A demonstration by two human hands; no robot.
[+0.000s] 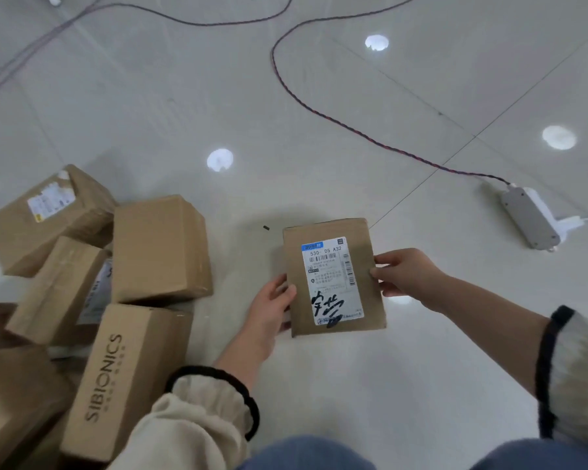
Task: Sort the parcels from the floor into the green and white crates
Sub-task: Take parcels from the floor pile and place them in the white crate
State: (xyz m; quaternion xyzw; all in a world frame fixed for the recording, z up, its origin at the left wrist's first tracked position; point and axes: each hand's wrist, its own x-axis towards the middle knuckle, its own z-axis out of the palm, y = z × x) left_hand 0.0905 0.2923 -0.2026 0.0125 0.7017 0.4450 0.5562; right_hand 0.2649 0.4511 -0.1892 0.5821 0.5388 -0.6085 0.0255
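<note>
- Small flat parcel [333,278], brown cardboard, held between both hands in front of the person, label side up. Whether it is clear of the floor [319,130] or resting on it cannot be told.
- White shipping label [331,281] faces the camera, printed code at top, black handwriting at the bottom; probably turned this way so it can be read to pick a crate.
- Left hand [274,300] grips the left edge, thumb curled onto the top face, fingers underneath and hidden.
- Right hand [404,271] pinches the right edge, thumb on top, fingertips wrapped round the side.
- Pile of parcels [99,283] lies to the left, boxes leaning on each other, one printed SIBIONICS [107,378]; unsorted, by the look of it.
- Neither crate is in view, so the drop point is unknown.
- Power strip [532,217] and its twisted cable [319,113] lie on the tiles to the right, well apart from the parcel.
</note>
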